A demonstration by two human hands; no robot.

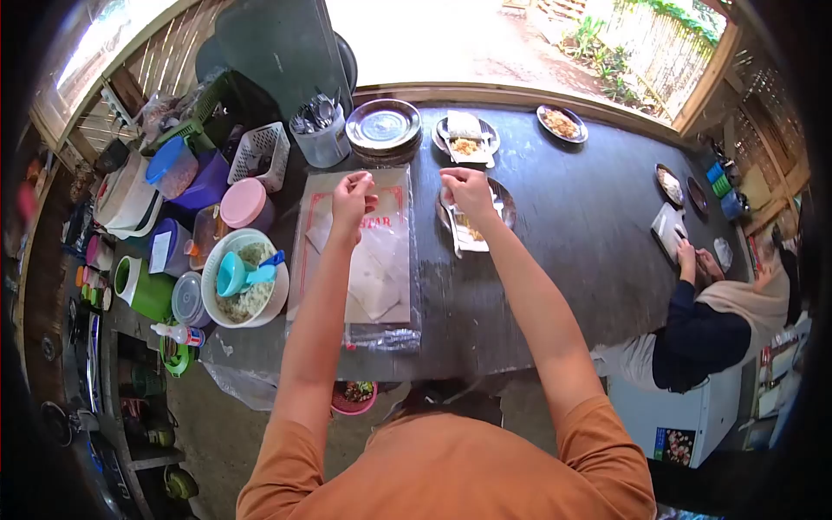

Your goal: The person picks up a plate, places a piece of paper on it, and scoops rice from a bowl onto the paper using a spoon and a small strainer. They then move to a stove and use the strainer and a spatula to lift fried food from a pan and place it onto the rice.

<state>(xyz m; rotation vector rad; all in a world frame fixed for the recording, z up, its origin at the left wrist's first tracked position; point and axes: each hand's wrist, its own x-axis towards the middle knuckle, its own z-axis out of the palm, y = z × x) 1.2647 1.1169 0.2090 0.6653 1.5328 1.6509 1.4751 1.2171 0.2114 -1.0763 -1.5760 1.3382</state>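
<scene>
My left hand (353, 205) is raised over a stack of brown wrapping paper (325, 208) in clear plastic, its fingers curled in a pinch. Loose sheets (374, 282) lie on top of the stack. My right hand (468, 192) is closed above the near edge of a dark plate (505, 201), which holds food on white paper and white cutlery. Whatever either hand might pinch is too small to make out. Beyond it, another plate (440, 139) carries orange-brown food, white cutlery and a whitish packet (464, 124).
Stacked plates (384, 127) and a cutlery tub (321, 143) stand at the back. A rice bowl (282, 299) with a turquoise scoop (232, 275) and several containers crowd the left. A food plate (562, 124) lies far right. Another person (728, 325) sits at the table's right, handling a white item.
</scene>
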